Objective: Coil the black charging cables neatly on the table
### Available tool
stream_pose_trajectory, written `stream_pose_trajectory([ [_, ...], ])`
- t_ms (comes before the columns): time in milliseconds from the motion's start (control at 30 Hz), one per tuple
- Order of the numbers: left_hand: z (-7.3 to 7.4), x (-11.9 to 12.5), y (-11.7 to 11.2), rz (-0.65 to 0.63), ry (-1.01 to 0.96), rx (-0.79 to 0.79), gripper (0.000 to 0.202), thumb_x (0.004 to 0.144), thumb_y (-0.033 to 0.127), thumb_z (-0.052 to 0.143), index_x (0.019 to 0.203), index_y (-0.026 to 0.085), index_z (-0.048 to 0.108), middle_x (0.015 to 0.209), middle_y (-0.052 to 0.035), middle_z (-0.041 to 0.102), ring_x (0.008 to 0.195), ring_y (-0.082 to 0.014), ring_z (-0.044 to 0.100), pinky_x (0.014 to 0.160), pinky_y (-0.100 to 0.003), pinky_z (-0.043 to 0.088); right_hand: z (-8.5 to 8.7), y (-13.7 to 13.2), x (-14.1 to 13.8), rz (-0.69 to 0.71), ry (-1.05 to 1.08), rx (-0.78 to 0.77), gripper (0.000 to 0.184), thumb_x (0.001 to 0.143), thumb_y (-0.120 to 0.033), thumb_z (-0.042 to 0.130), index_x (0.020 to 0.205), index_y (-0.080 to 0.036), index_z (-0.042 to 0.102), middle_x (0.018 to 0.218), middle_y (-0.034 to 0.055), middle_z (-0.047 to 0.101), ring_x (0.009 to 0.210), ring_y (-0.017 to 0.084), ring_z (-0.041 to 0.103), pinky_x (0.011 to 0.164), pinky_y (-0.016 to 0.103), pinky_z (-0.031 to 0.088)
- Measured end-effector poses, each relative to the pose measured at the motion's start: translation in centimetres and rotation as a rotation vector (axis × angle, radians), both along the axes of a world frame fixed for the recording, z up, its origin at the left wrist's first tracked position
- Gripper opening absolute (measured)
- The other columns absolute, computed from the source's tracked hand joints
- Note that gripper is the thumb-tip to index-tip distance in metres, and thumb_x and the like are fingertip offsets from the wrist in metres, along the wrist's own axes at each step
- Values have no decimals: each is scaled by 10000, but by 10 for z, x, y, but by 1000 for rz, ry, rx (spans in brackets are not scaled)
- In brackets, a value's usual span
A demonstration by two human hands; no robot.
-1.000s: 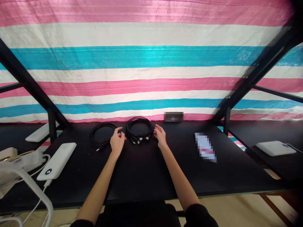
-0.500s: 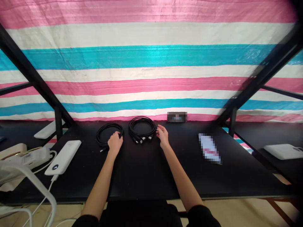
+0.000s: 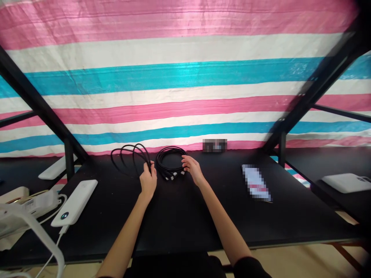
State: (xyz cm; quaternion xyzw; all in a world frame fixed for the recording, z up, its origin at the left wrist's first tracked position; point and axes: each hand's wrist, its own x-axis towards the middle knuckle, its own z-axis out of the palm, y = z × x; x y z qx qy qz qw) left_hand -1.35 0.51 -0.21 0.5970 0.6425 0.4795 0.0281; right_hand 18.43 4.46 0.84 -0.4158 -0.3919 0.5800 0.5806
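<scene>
My left hand (image 3: 148, 180) is closed on a black coiled cable (image 3: 127, 157) and holds it lifted off the black table (image 3: 179, 216), its loops standing up to the left of the hand. A second black coiled cable (image 3: 169, 162) with several light-tipped plugs lies flat at the table's back. My right hand (image 3: 192, 169) rests at that coil's right edge with fingers curled onto it.
A white power bank (image 3: 75, 202) with a white lead lies at the left. More white devices sit on side tables at far left (image 3: 55, 168) and far right (image 3: 342, 182). A blurred packet (image 3: 255, 182) lies on the right. Black frame posts (image 3: 68, 154) stand before a striped tarp.
My left hand closed on the left cable and raised it off the table, so its loops now stand up. My right hand moved left onto the second coil.
</scene>
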Motion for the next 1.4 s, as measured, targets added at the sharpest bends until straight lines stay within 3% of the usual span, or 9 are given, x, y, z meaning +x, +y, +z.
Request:
stream_pose_trajectory([
  [133, -13, 11, -2, -262, 281, 202, 294, 888, 232, 386, 1111, 150, 558, 854, -103, 707, 652, -181, 669, 588, -241, 479, 8, -8, -2, 312, 12, 70, 432, 774, -505, 551, 1068, -207, 657, 980, 80, 672, 791, 162, 616, 605, 235, 452],
  [233, -17, 18, -4, -410, 393, 253, 359, 840, 161, 402, 1156, 162, 572, 916, -95, 709, 735, -177, 678, 650, -236, 511, 11, -9, -2, 418, 74, 60, 520, 807, -579, 474, 1155, -216, 606, 1051, 97, 666, 854, 185, 630, 673, 273, 476],
  [367, -18, 28, -9, -484, 548, 256, 399, 855, 142, 391, 1223, 147, 544, 833, -69, 706, 675, -150, 667, 603, -214, 510, 11, -9, -2, 375, 69, 28, 476, 776, -511, 579, 1151, -218, 592, 1028, 88, 675, 785, 175, 646, 662, 281, 492],
  [600, -16, 36, -14, -461, 614, 279, 311, 878, 183, 420, 1090, 95, 630, 651, -40, 671, 537, -150, 637, 477, -215, 456, 3, -9, -4, 306, -27, -16, 482, 729, -343, 673, 1182, -218, 565, 899, 42, 681, 700, 143, 640, 589, 239, 485],
  [833, -17, 47, -18, -466, 438, 179, 336, 838, 370, 528, 1054, 147, 657, 683, -60, 707, 559, -169, 657, 529, -226, 482, -6, -6, -8, 276, -32, 44, 470, 800, -431, 580, 1203, -192, 541, 798, 31, 654, 659, 140, 637, 613, 259, 477],
  [1000, -9, 44, -20, -539, 267, -12, 296, 869, 328, 463, 1064, 193, 639, 716, -42, 710, 570, -157, 656, 583, -233, 485, -6, -8, -9, 288, -54, 102, 483, 816, -491, 542, 1205, -204, 534, 678, -9, 607, 669, 144, 630, 627, 257, 468],
  [1100, -6, 40, -18, -487, 243, 22, 226, 861, 288, 461, 938, 220, 662, 693, -27, 693, 567, -145, 635, 581, -224, 462, -4, -8, -9, 281, -75, 131, 470, 807, -499, 547, 1176, -207, 551, 634, -27, 574, 682, 144, 626, 646, 262, 480],
  [1233, -1, 29, -12, -271, 204, 148, 222, 830, 251, 481, 666, 199, 621, 587, -38, 614, 598, -168, 579, 655, -279, 438, -4, -8, -8, 354, -70, 121, 490, 800, -514, 543, 1193, -222, 510, 647, -27, 577, 661, 163, 644, 605, 299, 521],
  [1400, 10, 9, -4, 106, 43, 341, 113, 821, 239, 500, 788, 176, 589, 751, -71, 615, 857, -226, 544, 857, -398, 379, -3, -9, -6, 407, -107, 194, 454, 842, -493, 496, 1198, -210, 503, 675, -10, 593, 638, 157, 653, 575, 281, 527],
])
